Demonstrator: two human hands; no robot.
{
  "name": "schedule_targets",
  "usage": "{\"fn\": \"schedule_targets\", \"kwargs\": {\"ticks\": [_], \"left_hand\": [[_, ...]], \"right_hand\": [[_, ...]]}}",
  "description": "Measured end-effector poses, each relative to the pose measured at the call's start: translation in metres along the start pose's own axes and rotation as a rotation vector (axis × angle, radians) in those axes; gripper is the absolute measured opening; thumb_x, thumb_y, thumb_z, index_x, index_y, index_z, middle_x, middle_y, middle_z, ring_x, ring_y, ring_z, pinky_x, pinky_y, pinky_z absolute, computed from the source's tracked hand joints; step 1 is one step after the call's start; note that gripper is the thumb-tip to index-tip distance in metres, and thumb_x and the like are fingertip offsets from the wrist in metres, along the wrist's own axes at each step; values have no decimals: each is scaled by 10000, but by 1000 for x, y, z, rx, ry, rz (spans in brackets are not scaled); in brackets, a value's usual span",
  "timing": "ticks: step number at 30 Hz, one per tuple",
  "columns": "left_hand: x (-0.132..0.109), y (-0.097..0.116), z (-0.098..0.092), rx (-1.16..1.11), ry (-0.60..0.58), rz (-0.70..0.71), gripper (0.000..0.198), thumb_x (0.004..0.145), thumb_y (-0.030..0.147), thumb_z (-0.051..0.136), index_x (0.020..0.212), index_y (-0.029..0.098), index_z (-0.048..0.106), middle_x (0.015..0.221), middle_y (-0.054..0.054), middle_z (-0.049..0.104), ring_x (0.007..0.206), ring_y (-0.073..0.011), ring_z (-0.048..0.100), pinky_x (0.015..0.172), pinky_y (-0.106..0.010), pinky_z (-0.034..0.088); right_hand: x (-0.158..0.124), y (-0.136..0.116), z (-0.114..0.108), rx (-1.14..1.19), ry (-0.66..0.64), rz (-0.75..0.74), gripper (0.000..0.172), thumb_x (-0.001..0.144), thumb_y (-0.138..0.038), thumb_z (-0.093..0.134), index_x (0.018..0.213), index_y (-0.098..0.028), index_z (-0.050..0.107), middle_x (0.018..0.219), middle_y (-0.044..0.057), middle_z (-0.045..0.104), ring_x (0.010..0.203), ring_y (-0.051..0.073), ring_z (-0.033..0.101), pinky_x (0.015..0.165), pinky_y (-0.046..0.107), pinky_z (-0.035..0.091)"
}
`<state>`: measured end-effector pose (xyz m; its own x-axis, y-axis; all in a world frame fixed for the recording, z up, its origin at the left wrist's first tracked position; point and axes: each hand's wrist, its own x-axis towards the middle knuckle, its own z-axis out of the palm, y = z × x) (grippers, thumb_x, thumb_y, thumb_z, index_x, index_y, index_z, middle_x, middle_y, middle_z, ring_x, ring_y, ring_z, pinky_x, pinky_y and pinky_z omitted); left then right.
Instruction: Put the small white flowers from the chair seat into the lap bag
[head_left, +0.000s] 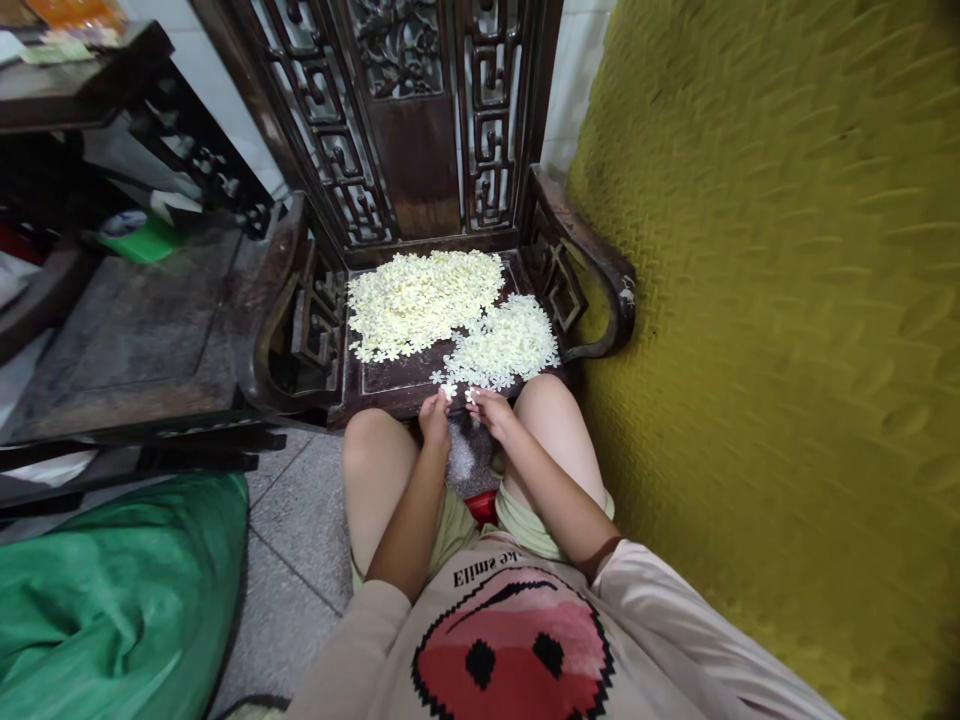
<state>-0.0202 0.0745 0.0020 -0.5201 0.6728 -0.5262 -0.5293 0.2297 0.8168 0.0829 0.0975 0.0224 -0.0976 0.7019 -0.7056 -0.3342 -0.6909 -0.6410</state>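
Note:
My left hand (434,416) is closed in a pinch at the front edge of the carved wooden chair's seat (405,376), with a small white flower-shaped piece (448,390) at its fingertips. Just to the right, my right hand (491,411) pinches another small pale flower piece (470,396). The two hands are a short gap apart, above my knees. On the seat beyond them lie a large cream-coloured heap of flower pieces (424,300) and a smaller, whiter heap (510,340) at the right. Whether the pieces are joined to anything is too small to tell.
Armrests (619,300) flank the seat, and a carved backrest (416,160) rises behind it. A yellow textured mat (772,350) stands close on the right. To the left are another wooden seat (142,330) with a green container (142,240), and a green cloth bundle (127,590).

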Motion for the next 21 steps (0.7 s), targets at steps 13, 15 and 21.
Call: {"fn": "schedule_targets", "kwargs": {"ticks": [13, 15, 21], "left_hand": [[-5, -7, 2, 39, -119, 57, 296, 513, 301, 770, 608, 139, 541, 565, 23, 568, 520, -54, 487, 568, -193, 369], [-5, -7, 3, -2, -139, 31, 289, 514, 285, 770, 624, 138, 547, 579, 18, 579, 528, -54, 499, 570, -192, 376], [-2, -8, 1, -64, -85, -57, 272, 537, 223, 756, 723, 141, 575, 622, 15, 591, 543, -50, 522, 590, -191, 402]], "right_hand": [[-2, 4, 5, 27, -167, 46, 36, 729, -200, 496, 732, -173, 519, 574, -32, 538, 458, 61, 478, 474, 175, 385], [-1, 5, 4, 3, -134, -44, 61, 699, -208, 558, 742, -175, 530, 583, -46, 533, 442, 46, 453, 455, 166, 357], [3, 4, 1, 0, -2, -118, 137, 657, -211, 627, 754, -171, 540, 564, -66, 491, 401, 35, 395, 389, 167, 274]]}}
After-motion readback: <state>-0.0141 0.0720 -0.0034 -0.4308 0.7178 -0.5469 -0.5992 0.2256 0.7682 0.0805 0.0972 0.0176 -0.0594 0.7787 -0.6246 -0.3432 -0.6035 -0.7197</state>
